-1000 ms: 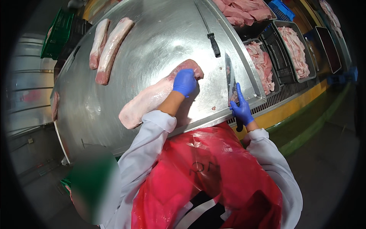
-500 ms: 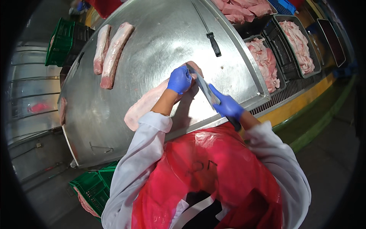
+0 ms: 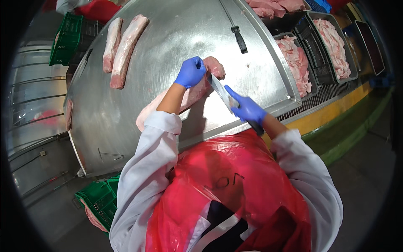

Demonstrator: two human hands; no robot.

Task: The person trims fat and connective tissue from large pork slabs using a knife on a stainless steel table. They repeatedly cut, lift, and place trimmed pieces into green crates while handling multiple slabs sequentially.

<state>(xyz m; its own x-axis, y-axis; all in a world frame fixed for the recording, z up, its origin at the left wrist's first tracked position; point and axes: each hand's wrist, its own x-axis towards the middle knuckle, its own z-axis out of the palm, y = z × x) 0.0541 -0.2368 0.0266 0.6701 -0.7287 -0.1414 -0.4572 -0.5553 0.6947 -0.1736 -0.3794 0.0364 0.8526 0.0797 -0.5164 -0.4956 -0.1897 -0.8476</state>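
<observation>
A long pale piece of meat (image 3: 194, 95) lies slantwise on the steel table, its far end pinkish and bare. My left hand (image 3: 191, 73), in a blue glove, is closed in a pinch at the meat's far end; what its fingers hold, if anything, is hidden. Gloved in blue too, my right hand (image 3: 250, 110) grips a knife (image 3: 222, 91) by its dark handle. The blade points up and left, its tip against the meat beside my left hand.
Two long meat pieces (image 3: 126, 52) rest at the table's far left. A sharpening steel (image 3: 238, 38) lies on the steel table (image 3: 168, 46). Trays of meat trimmings (image 3: 331, 46) stand along the right. Green crates (image 3: 66, 40) flank the left side.
My left hand has lifted away to the upper left, leaving more of the meat's pink far end in sight. The knife has drawn back a little, and the whole view has shifted slightly.
</observation>
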